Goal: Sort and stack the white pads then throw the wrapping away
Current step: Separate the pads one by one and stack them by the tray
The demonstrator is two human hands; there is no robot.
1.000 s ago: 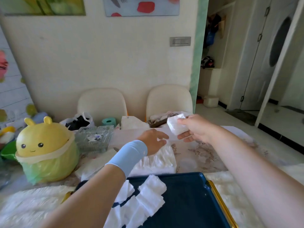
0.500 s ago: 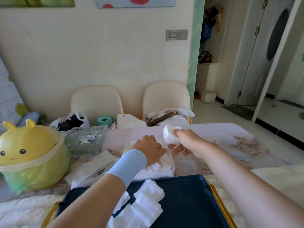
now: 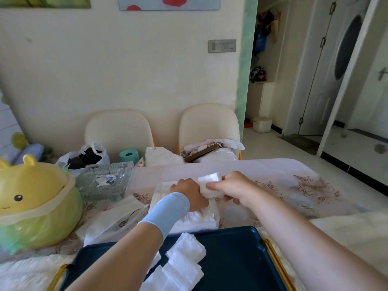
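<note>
pad wad (image 3: 211, 177): small white bundle, soft, crumpled edges, a bit blurred; held up off the table (image 3: 294, 185), just over the far end of the open pack, mid-frame.
R hand (image 3: 235, 186): pinches the pad wad, thumb on near side, fingers round far side; forearm comes in from 4 o'clock.
L hand (image 3: 189, 192): at 8 o'clock of the wad, knuckles up and touching it, fingers bent down into the pack; can't tell if it grasps anything. Light-blue sleeve cuff (image 3: 168, 211) on the wrist.
open pack (image 3: 199, 220): clear wrapping w/ rows of white pads inside, flat on the table just beyond the tray's far rim.
tray pads (image 3: 184, 263): loose square pads, overlapping in an untidy heap, 6 o'clock of the wad.
tray (image 3: 235, 265): dark blue, gold handle (image 3: 273, 257) on its right, nearest the person.
around: plastic bag (image 3: 117, 221) w/ spoon print at 8 o'clock, just beside the pack; glass dish (image 3: 105, 182) at 9; yellow bin (image 3: 31, 198) w/ green liner further out at 9; teal roll (image 3: 129, 155) and dark-filled bag (image 3: 84, 157) at 10–11 by the table's far edge; two cream chairs (image 3: 119, 131) (image 3: 209, 124) at 12 behind the table.
in the way: L hand + cuff cover the pack's middle; L forearm crosses the tray and hides the heap's left part.
vs 0.5 s ago: R hand + wad lower and nearer the L hand, gap betw. them gone; L hand same spot on pack; tray pads unmoved.
</note>
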